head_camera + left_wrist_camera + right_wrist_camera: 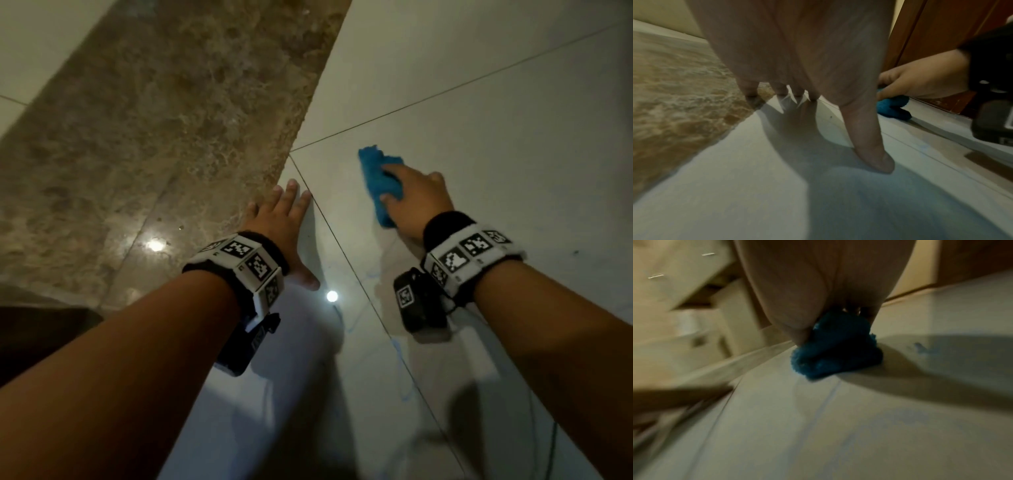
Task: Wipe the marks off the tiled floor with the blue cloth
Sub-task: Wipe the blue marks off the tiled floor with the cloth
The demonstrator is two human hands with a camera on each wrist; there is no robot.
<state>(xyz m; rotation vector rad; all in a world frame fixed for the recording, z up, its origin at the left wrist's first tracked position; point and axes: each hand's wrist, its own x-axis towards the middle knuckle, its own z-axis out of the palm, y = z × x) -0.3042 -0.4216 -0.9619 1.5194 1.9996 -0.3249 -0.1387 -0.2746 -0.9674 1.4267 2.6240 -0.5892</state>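
Brown marbled stone point(164, 113) ran in a broad band along the left of the scene, meeting the pale tiled floor point(479, 113) at a straight edge. Left hand point(284, 226) lay flat on the floor at that edge, fingers straight and spread, thumb out to the right, its grip apart and holding nothing. Right of it, faint blue marks point(373, 274) showed on the near tile beside a grout line, with a further blue smudge point(920, 348) visible in the right wrist view. Blue cloth point(380, 181) sat bunched on the floor, farther off and to the right of the left hand. Right hand point(418, 202) pressed down on the cloth, fingers curled over it and the grip clamped on it. Wooden panelling point(937, 32) stood beyond.
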